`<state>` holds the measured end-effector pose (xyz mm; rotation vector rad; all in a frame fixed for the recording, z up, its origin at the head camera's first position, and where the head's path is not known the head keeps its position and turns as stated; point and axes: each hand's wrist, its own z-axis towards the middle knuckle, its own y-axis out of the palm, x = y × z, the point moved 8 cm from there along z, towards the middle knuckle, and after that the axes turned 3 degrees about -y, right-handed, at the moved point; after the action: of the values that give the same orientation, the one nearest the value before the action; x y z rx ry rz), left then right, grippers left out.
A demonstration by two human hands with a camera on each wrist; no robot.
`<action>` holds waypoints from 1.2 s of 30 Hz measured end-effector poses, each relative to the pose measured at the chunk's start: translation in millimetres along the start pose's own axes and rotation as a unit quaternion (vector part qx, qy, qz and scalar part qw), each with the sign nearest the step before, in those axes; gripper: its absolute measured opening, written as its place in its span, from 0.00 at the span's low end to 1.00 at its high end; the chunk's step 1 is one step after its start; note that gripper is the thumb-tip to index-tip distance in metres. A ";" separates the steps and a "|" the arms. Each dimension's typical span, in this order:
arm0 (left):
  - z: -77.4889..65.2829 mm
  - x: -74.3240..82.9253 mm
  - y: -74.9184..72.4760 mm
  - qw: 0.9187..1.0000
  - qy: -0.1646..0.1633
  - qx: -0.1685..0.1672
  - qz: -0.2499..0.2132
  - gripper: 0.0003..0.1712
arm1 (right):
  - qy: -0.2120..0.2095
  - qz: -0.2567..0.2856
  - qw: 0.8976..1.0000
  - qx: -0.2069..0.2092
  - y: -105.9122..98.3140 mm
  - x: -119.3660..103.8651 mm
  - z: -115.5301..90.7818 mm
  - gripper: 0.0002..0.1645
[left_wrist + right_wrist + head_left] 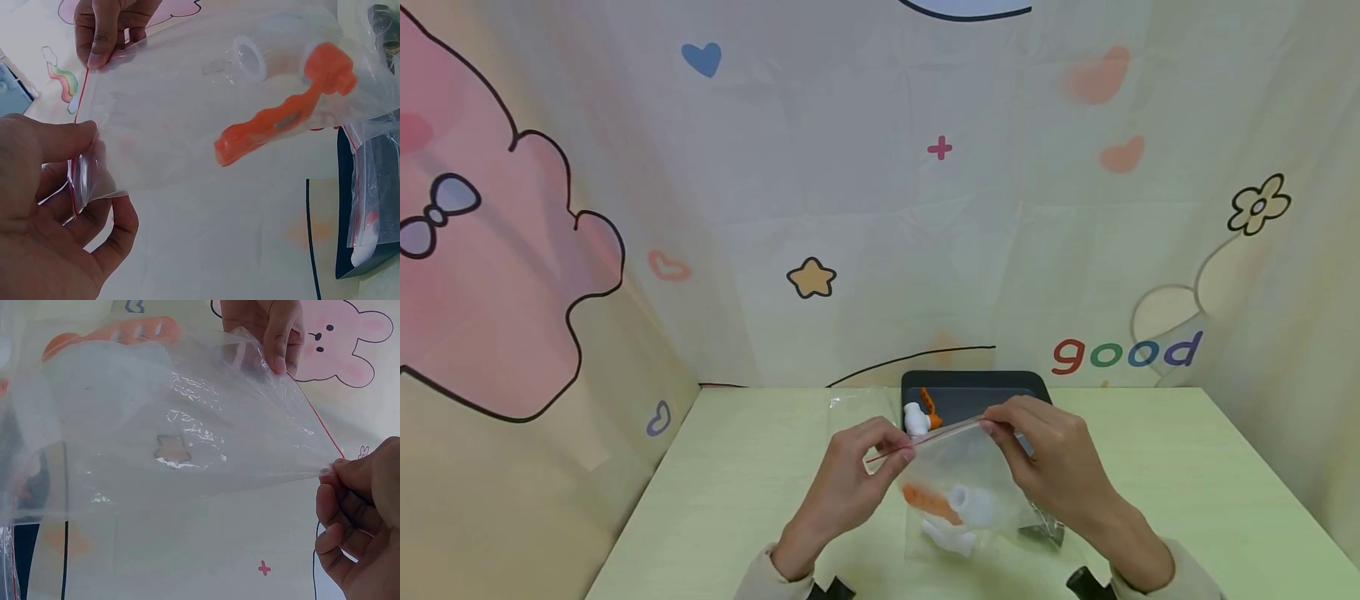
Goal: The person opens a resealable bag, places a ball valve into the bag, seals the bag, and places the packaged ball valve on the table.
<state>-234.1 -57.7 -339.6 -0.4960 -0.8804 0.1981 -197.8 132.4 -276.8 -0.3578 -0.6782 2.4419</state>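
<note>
A clear zip bag (955,467) with a red strip along its mouth hangs between my two hands. Inside it lies a white plastic fitting (251,57) with an orange ribbed handle (269,125). At one end of the mouth, my left hand (861,467) pinches the strip between thumb and fingers. My right hand (1052,454) pinches the other end, held slightly higher in the head view. The strip is stretched nearly straight between them, and the bag's body hangs below, fitting at the bottom.
Behind the bag, a dark tray (977,387) stands against the patterned backdrop. A white fitting with an orange lever (917,419) shows at its left side. Another clear bag (850,408) lies left of the tray. A small bag with dark contents (1045,532) lies below my right hand.
</note>
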 end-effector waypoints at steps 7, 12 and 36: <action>0.5 -6.7 -1.8 1.000 -0.027 -0.001 -0.005 0.02 | 0.007 -0.004 1.000 0.005 -2.3 1.7 0.7 0.15; -0.5 -10.3 -2.1 0.999 -0.036 -0.003 -0.007 0.02 | 0.021 0.002 1.000 0.006 -4.2 6.5 -1.3 0.04; -3.7 -5.1 -9.5 0.999 0.023 0.028 0.019 0.03 | 0.022 0.008 0.999 0.024 -9.7 9.6 -2.5 0.01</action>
<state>-234.8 -69.0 -340.3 -0.4641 -0.8192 0.2446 -200.0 145.9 -274.6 -0.3968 -0.5987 2.4529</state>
